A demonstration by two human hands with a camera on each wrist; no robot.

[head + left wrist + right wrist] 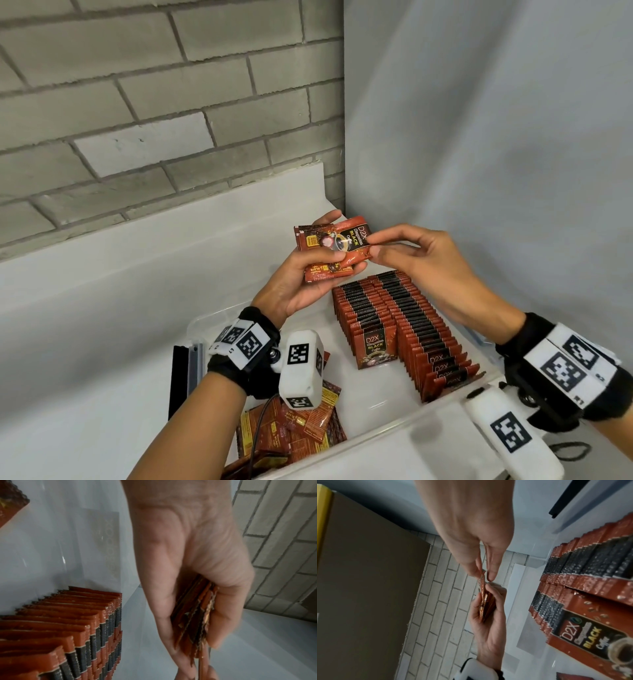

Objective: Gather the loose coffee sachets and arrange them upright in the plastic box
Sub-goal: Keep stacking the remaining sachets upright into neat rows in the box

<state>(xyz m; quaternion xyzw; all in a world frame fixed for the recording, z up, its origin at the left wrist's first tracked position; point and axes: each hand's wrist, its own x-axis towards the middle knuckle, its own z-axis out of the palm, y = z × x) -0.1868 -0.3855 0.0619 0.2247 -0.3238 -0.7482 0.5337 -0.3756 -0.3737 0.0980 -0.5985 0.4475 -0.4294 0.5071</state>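
Note:
My left hand (308,274) grips a small stack of red-brown coffee sachets (334,245) above the clear plastic box (394,431). In the left wrist view the stack (193,622) shows edge-on between thumb and fingers. My right hand (407,250) pinches the right edge of the top sachet (482,580) between thumb and forefinger. Inside the box two rows of upright sachets (397,325) stand packed at the right, seen also as rows (68,635) and rows (583,581). Loose sachets (291,431) lie piled in the box's near left corner, partly behind my left wrist camera.
A grey brick wall (137,102) rises behind the white counter (102,291). A pale wall (496,137) closes the right side. A black and grey bar (186,377) lies left of the box. A brown cardboard panel (359,588) fills the right wrist view's left.

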